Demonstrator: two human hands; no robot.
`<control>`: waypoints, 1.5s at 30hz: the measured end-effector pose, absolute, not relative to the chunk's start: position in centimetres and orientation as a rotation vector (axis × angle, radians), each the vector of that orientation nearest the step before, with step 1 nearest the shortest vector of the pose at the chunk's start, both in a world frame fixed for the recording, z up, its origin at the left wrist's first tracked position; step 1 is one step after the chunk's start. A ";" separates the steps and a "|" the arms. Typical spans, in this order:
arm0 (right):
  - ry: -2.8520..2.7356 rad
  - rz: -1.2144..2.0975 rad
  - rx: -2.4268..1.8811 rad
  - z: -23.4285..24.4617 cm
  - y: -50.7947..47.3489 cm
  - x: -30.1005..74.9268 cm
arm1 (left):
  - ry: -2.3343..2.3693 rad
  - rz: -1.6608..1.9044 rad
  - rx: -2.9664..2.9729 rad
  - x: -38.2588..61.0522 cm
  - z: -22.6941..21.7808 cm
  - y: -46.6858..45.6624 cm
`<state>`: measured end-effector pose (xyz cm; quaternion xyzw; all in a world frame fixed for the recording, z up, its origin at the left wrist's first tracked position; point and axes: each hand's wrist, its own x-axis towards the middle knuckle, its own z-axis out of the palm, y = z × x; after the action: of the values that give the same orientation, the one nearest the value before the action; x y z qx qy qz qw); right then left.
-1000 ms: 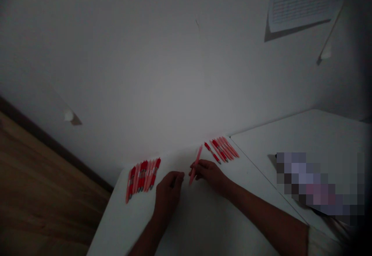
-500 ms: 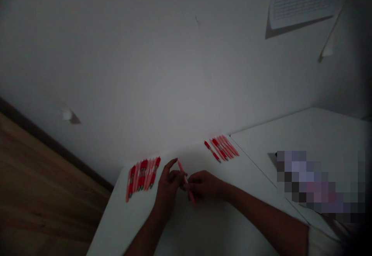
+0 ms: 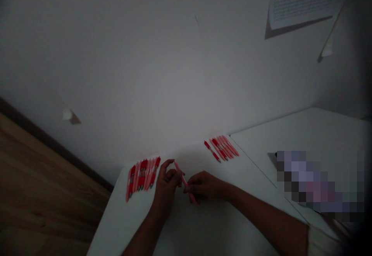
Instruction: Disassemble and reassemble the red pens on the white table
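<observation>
Left hand (image 3: 165, 189) and right hand (image 3: 205, 186) are together at the middle of the white tabletop (image 3: 130, 221), both on one pink pen (image 3: 184, 182). Pen is tilted across the gap between the hands, upper end up and left, lower end down and right, past the right fingers.

Finger state: left fingers (image 3: 173, 175) are curled and closed on the pen's upper half, thumb side raised. Right fingers (image 3: 192, 182) are closed on its lower half. Light is poor and the exact contact points are hard to make out, but the pen sits between both sets of fingers.

Left of the left fingers, just beside them: a row of red and pink retractable pens (image 3: 142, 178), lying side by side on the tabletop, tips toward the lower left. Up and right of the right fingers, near but not touching: a second row of red and pink retractable pens (image 3: 221, 148), angled the other way, close to the tabletop's far edge.

Right of the right hand: a second white tabletop (image 3: 305, 132) butts against the first at a straight seam. A pixelated patch (image 3: 319, 186) covers whatever lies on it. Right forearm ends in a white sleeve (image 3: 322, 240). Wooden floor (image 3: 43, 182) is past the tabletop's left edge, white wall (image 3: 174, 73) beyond the far edge
</observation>
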<state>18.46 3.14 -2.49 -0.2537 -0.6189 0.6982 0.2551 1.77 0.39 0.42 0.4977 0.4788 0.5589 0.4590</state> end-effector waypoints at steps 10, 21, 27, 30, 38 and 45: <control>-1.648 1.906 -0.706 -2.4 3.1 18.3 | 1.212 1.388 1.272 1.9 0.7 0.2; -1.643 1.925 -0.717 -2.2 3.2 18.4 | 1.187 1.394 1.252 1.6 0.0 0.6; -1.633 1.904 -0.730 -1.9 3.1 18.3 | 1.204 1.398 1.221 1.9 0.4 0.5; -1.614 1.919 -0.716 -2.0 3.1 18.2 | 1.222 1.396 1.216 1.9 0.4 0.5; -1.645 1.906 -0.717 -2.4 3.3 18.3 | 1.199 1.411 1.189 1.7 0.4 0.5; -1.634 1.890 -0.735 -2.4 3.3 18.2 | 1.174 1.398 1.147 1.8 0.4 0.6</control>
<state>18.24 3.34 -2.42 -0.2722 -0.6050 0.6997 0.2651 1.76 0.55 0.44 0.4688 0.4796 0.5711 0.4733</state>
